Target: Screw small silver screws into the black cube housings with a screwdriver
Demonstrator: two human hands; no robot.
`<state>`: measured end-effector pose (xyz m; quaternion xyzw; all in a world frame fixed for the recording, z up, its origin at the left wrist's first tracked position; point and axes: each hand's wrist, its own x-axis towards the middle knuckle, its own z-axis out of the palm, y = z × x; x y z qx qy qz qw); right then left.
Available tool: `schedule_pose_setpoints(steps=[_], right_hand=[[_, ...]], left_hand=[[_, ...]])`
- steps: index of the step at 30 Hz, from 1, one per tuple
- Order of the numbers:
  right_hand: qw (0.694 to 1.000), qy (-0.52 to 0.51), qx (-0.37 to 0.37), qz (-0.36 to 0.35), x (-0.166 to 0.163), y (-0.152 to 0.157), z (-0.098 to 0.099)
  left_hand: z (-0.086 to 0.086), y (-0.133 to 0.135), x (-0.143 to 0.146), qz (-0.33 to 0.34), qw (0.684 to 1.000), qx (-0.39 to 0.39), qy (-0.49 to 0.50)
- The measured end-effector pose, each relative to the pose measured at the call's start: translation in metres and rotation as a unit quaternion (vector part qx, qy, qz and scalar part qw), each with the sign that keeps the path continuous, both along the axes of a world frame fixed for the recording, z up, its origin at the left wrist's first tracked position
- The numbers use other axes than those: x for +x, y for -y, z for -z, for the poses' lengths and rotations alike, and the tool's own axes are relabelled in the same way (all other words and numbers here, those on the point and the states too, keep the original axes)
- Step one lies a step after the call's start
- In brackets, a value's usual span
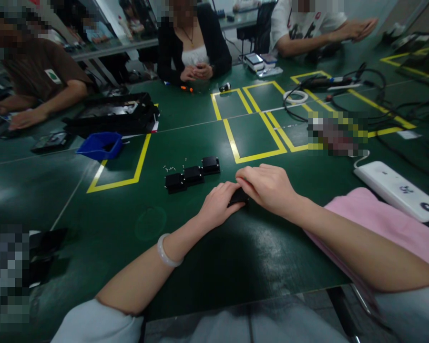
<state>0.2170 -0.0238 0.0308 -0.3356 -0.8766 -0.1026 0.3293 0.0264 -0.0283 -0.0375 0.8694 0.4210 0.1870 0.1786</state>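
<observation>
My left hand (219, 202) is closed around the near side of a small black box (239, 196) on the green table. From the right, my right hand (268, 186) bends over the same box with its fingertips pinched together at the top edge. Whether those fingertips hold some small part is hidden. Just beyond my left hand, three similar black boxes (193, 174) stand in a slanting row. Several tiny screws (169, 168) lie scattered behind them.
Yellow tape rectangles (260, 157) mark the table (186, 267). A blue bin (102, 146) and a black tray (117, 112) stand left. At right are a pink cloth (372, 224), a white power strip (400, 188) and black cables (375, 90). Other people sit across the table.
</observation>
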Motion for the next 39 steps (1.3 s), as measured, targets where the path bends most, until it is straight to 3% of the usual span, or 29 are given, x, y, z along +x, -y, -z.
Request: schedule_pose_setpoints(steps=[25, 34, 39], right_hand=[[0.997, -0.066, 0.008, -0.049, 0.020, -0.004, 0.005], [0.998, -0.064, 0.006, -0.008, 0.020, -0.004, 0.009], [0.998, -0.054, -0.002, -0.022, 0.021, -0.004, 0.006]], left_hand=[[-0.006, 0.002, 0.001, 0.005, 1.000, -0.001, -0.006], [-0.007, 0.002, 0.001, 0.010, 1.000, -0.004, -0.007], [-0.005, 0.002, 0.000, 0.011, 1.000, 0.003, -0.007]])
